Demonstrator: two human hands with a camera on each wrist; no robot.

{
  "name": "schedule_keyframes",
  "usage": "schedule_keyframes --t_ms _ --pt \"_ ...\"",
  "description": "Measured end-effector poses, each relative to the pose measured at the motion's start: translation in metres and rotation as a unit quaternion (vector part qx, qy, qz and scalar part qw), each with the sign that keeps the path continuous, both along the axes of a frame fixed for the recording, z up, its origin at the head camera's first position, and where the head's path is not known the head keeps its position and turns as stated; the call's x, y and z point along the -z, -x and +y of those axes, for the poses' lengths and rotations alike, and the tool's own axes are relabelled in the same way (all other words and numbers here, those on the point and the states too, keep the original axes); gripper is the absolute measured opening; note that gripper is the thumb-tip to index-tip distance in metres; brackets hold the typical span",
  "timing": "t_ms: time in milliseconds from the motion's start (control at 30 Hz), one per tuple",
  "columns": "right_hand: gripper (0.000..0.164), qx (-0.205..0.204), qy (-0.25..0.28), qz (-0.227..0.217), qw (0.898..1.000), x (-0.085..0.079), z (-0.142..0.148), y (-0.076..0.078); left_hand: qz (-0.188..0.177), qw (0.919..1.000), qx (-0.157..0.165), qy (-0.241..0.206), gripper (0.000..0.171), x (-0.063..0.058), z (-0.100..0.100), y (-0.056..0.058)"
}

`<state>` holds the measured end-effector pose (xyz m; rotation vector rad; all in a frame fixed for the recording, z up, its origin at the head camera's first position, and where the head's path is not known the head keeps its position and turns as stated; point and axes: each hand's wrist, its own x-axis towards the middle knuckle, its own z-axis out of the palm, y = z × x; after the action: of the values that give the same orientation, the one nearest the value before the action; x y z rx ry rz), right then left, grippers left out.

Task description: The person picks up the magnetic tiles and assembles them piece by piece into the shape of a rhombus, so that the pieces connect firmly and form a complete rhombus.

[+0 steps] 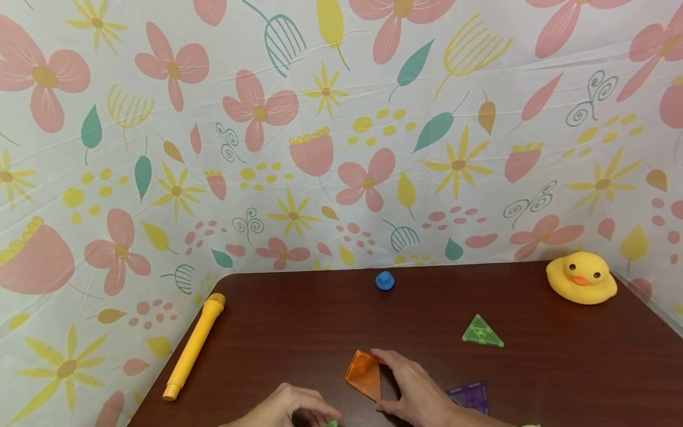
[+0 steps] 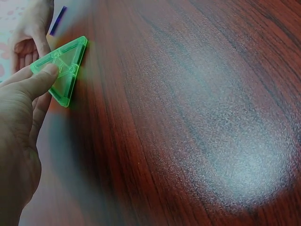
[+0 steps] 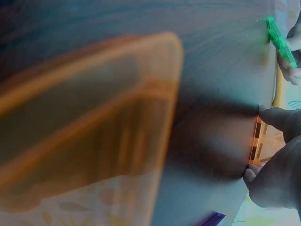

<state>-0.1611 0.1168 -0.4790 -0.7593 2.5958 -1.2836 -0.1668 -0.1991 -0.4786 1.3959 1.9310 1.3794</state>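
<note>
My left hand pinches a green see-through triangular tile, the thumb flat on its face in the left wrist view. Only a small corner of that tile shows in the head view. To the right, my right hand holds an orange see-through tile by its edges, between thumb and fingertips. In the right wrist view the orange tile is seen nearly edge-on. Just beyond the right wrist a purple tile lies on the table, partly covered by the hand.
Farther back on the brown table lies another green triangular tile. A small blue duck stands at the back edge, a big yellow duck at the back right. A yellow stick lies along the left edge. Blurred orange plastic fills the right wrist view's foreground.
</note>
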Motion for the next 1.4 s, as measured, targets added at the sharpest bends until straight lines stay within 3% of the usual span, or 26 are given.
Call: schedule_keyframes --t_ms 433,700,1033,1267,1400 --pt "0.083 -0.002 0.003 -0.001 1.000 -0.001 0.001 0.000 -0.073 0.9965 -0.034 0.023 0.025 -0.005 -0.001 -0.005" --pt "0.084 -0.001 0.002 0.001 1.000 0.000 0.001 0.000 -0.091 0.9944 -0.040 0.036 0.022 -0.004 -0.003 -0.003" --pt "0.083 0.000 0.002 -0.007 1.000 0.000 0.000 0.000 -0.070 0.9966 -0.041 0.016 0.017 -0.009 -0.001 -0.003" --pt "0.083 0.000 0.004 -0.015 1.000 -0.001 0.000 0.001 -0.005 0.9981 -0.060 -0.011 0.013 -0.016 0.004 0.000" --pt "0.083 -0.001 0.005 -0.017 1.000 -0.001 0.000 0.000 0.016 0.9956 -0.091 -0.015 0.013 -0.021 0.009 0.003"
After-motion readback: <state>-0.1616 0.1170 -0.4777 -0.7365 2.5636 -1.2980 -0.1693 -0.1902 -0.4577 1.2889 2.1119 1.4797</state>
